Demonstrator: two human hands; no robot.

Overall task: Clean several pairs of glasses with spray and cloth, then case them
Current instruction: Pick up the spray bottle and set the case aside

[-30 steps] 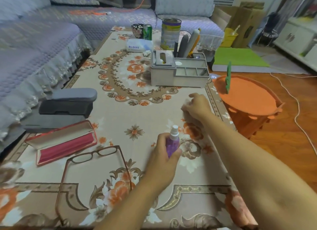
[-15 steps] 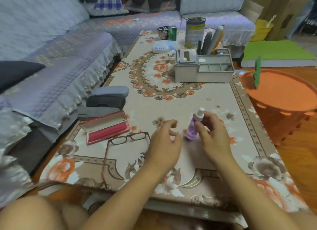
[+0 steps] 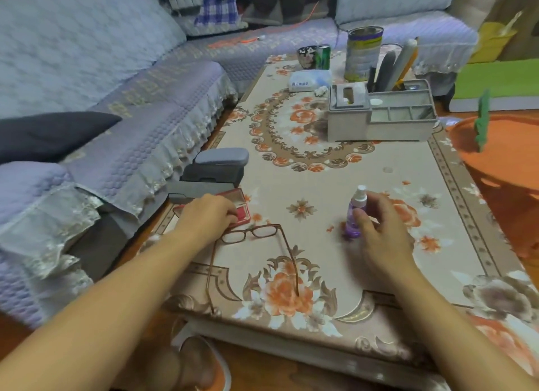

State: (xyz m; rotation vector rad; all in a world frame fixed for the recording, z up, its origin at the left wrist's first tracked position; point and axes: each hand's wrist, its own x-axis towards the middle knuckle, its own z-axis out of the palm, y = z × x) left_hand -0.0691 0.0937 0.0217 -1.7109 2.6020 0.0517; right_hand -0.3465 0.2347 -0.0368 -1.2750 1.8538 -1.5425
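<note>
The left hand (image 3: 211, 215) has left the bottle and now rests curled on the open red case (image 3: 243, 212), while the right hand (image 3: 376, 230) takes over, fingers wrapped round the purple spray bottle (image 3: 354, 215) standing mid-table. Spraying looks imminent: the glasses (image 3: 250, 234) lie unfolded just below the case, brown-framed, arms towards the near edge.

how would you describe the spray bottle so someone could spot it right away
On the floral tablecloth, look at the near right part, just nearer than the grey desk organiser. The spray bottle stands upright there, with the right hand at its side. It is the only small translucent purple bottle with a white nozzle.
</note>
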